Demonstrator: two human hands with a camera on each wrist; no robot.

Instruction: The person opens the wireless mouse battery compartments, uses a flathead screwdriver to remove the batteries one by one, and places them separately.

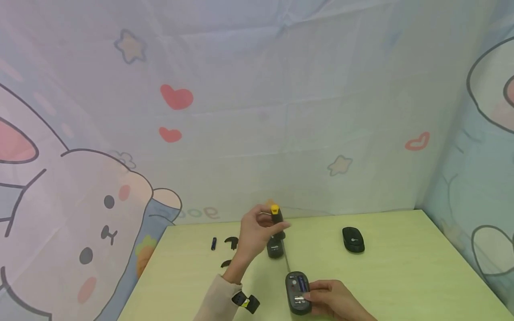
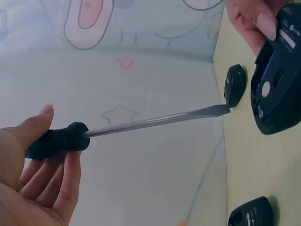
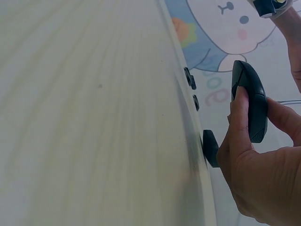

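Observation:
My left hand [image 1: 257, 232] grips a flat-blade screwdriver [image 1: 277, 218] by its black handle with a yellow end. Its steel shaft points down toward the mouse, and in the left wrist view the blade tip stands apart from it. Between thumb and fingers my right hand [image 1: 339, 299] holds a black computer mouse [image 1: 297, 307] with its underside facing up. A dark blue battery [image 1: 302, 283] lies in the mouse's uncovered compartment. From the right wrist view, the same mouse [image 3: 257, 106] is raised off the table, seen edge-on.
Another mouse [image 1: 275, 249] lies upside down behind the screwdriver, and a third mouse [image 1: 353, 240] sits upright at the right. On the left of the green table [image 1: 401, 267] are a loose battery [image 1: 213, 243] and two black curved covers [image 1: 232, 241]. A printed curtain hangs behind.

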